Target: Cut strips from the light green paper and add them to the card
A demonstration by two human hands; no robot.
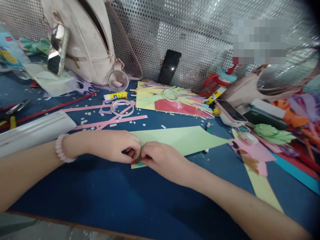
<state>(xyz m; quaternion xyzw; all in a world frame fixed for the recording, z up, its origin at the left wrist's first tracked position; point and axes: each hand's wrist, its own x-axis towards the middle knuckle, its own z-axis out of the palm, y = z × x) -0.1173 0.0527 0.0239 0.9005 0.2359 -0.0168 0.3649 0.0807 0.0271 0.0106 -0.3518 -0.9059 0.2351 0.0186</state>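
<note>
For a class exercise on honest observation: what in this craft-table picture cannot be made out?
Head view only:
- Near corner of the green paper: covered by the left hand and right hand.
- Upper right: a pixelated patch hides what is behind.
- Phone: dark screen, nothing readable.
- Glue stick: label too small.

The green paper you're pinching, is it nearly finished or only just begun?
Looks early. Done: a stack of cut paper hand shapes lies at the back, and pink strips and small scraps lie around. In hand: the left hand and right hand pinch the near edge of the green sheet together. Left: most of that sheet lies flat and uncut; the glue stick lies apart from both hands.
</note>
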